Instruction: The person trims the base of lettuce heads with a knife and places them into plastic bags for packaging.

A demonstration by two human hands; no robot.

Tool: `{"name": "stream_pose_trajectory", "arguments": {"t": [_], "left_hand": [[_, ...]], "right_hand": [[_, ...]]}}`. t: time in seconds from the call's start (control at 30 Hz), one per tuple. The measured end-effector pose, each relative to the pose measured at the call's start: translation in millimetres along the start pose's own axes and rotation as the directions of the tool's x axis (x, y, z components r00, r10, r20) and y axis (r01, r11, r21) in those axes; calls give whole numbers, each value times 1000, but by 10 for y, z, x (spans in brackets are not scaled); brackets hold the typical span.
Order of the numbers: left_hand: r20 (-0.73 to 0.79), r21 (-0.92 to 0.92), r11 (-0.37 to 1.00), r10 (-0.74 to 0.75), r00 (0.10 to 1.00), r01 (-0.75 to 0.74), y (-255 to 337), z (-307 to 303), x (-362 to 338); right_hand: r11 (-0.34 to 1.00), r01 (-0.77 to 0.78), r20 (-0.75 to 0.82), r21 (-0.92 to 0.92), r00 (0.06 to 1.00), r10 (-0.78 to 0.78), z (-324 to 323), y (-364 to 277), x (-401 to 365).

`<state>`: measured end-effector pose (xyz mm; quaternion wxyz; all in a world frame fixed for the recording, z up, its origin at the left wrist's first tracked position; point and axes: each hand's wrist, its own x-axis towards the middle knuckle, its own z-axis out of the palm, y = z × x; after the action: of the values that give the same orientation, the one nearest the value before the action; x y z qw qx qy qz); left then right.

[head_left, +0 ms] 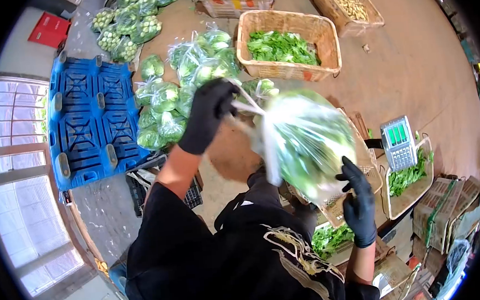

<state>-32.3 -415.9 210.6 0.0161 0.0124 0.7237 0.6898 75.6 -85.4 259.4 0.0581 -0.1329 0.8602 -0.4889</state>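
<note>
A clear plastic bag full of leafy greens [311, 140] hangs in front of me, blurred by motion. My left hand [210, 114], in a black glove, is shut on the bag's twisted top at its upper left. My right hand [358, 200], also in a black glove, has its fingers spread against the bag's lower right side. A white plastic basket [337, 210] sits just under the bag, mostly hidden by it.
Several bagged greens [191, 76] lie piled on the floor beside a blue pallet [92, 120]. A wicker basket of loose greens [330, 45] stands beyond. A digital scale [398, 143], a tray of greens [412, 180] and cardboard boxes [447, 217] sit at the right.
</note>
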Motion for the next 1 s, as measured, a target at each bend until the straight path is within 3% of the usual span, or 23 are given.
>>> {"name": "stream_pose_trajectory", "arguments": {"t": [0.03, 0.07, 0.13, 0.17, 0.23, 0.27, 0.3, 0.37, 0.43, 0.47, 0.5, 0.53, 0.57, 0.6, 0.63, 0.67, 0.7, 0.77, 0.8, 0.83, 0.87, 0.93, 1.0], "left_hand": [[-21, 222, 963, 162, 987, -153, 35, -220, 66], [2, 425, 859, 314, 950, -285, 10, -418, 185], [-126, 102, 994, 38, 991, -26, -160, -692, 513], [-55, 379, 905, 229, 972, -192, -557, -906, 732], [-223, 247, 957, -96, 970, 152, -1344, -1269, 1119], [-295, 153, 939, -254, 921, 308, -1730, -1423, 1318], [-244, 128, 945, -264, 933, 301, -2463, -1787, 1505], [-256, 351, 872, -261, 931, 341, -2877, -2063, 1585], [-318, 671, 687, -73, 945, 279, -2858, -2022, 1560], [-310, 755, 610, 9, 951, 240, -2843, -1859, 1531], [-270, 777, 598, 31, 962, 198, -2826, -1666, 1548], [-55, 892, 452, 143, 988, -16, -2926, -1228, 1670], [106, 823, 565, -40, 994, -65, -2910, -766, 1715], [103, 537, 820, -294, 950, 196, -2965, -190, 1673], [346, 597, 802, -276, 897, 17, -3050, 373, 1694], [559, 610, 772, -261, 787, -177, -3054, 897, 1692], [640, 544, 809, -230, 733, -221, -2789, 1536, 1347], [800, 427, 816, -140, 584, -389, -2200, 2606, 661], [828, 394, 845, -155, 538, -362, -2068, 3018, 366], [847, 394, 853, -193, 495, -342, -1880, 3352, 100], [879, 371, 844, -186, 438, -386, -1821, 3653, -101], [907, 352, 812, -173, 385, -465, -1511, 4201, -661], [947, 268, 838, -137, 291, -476, -1343, 4647, -1074]], "right_hand": [[999, -47, -39, -7, 998, 46, 51, 13, -17], [984, -101, 1, 148, 995, 102, 66, 73, -77], [740, -131, 10, 660, 986, 165, 132, 318, -375], [658, -232, 42, 716, 956, 292, 183, 444, -598], [602, -305, -20, 738, 882, 472, 405, 394, -948], [642, -263, -71, 720, 892, 445, 552, 445, -1147], [695, -303, -146, 651, 849, 507, 654, 607, -1402], [466, -148, -248, 872, 688, 682, 910, 592, -1775], [369, -86, -250, 926, 592, 766, 1058, 706, -2139], [535, -80, -416, 841, 535, 735, 991, 622, -2209], [497, -73, -408, 865, 475, 780, 877, 549, -2311], [456, -80, -388, 886, 408, 826, 752, 445, -2321], [557, -155, -484, 816, 343, 805, 781, 595, -2492], [630, -247, -567, 736, 282, 774, 806, 804, -2708], [633, -37, -616, 773, 191, 764, 717, 925, -2999], [587, -196, -598, 786, 3, 802, 679, 1183, -3453], [524, -437, -636, 731, -158, 755, 411, 1245, -3903], [652, -637, -908, 411, -224, 354, 174, 1663, -5103], [400, -865, -948, 303, -230, 220, -115, 1680, -5640], [144, -964, -964, 223, -197, 179, -533, 1451, -5899], [4, -988, -956, 153, -147, 256, -815, 1460, -6249], [-197, -979, -983, 45, -79, 165, -1231, 1791, -6889], [-485, -866, -953, -121, -36, 301, -1551, 2198, -7439]]}}
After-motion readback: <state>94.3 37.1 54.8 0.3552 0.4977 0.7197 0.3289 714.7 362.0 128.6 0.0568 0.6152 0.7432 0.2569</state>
